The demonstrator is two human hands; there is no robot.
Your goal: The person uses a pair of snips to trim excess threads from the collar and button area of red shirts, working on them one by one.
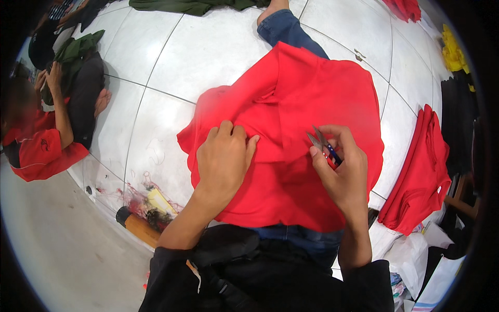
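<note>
A red garment (327, 93) lies spread over my lap and legs, with a folded ridge and some creases near its middle. My left hand (224, 158) is on its left part, fingers curled into the cloth and thumb along a crease. My right hand (340, 166) holds small thread snips (319, 139) with dark blue and red handles; the blades point up and left, just over the garment. My bare foot shows at the top, beyond a denim leg (286, 36).
A co-worker (62, 132) sits at left handling dark green cloth (70, 52). Folded red garments (413, 177), yellow cloth (454, 49) and plastic bags (408, 260) are at right. Loose threads (143, 200) and a wooden-bodied item (138, 228) lie on the tiles (166, 62) at lower left.
</note>
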